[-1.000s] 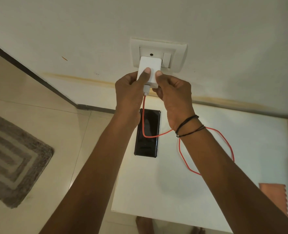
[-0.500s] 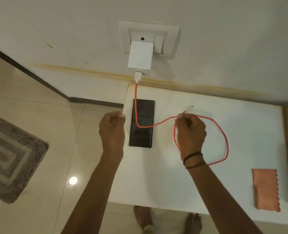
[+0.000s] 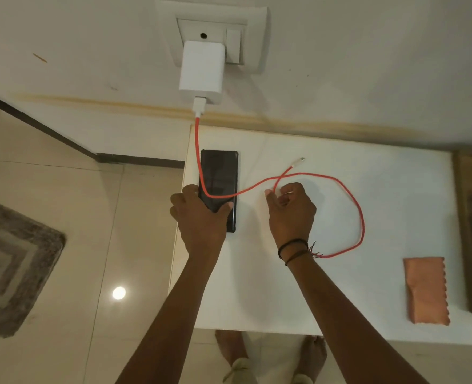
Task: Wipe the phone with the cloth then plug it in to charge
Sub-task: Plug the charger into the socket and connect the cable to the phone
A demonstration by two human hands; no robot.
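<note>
White table (image 3: 340, 300), left fingers (image 3: 191, 190) around phone (image 3: 221, 173), right fingers (image 3: 269, 197) tight on red cable (image 3: 362, 217)

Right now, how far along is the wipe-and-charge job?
Done, by the look of it: the cloth lies set aside on the table, and the charger sits in the wall socket. In hand: the left hand grips the phone; the right hand holds the red cable. Left: the cable's plug lies free, not yet in the phone.
</note>
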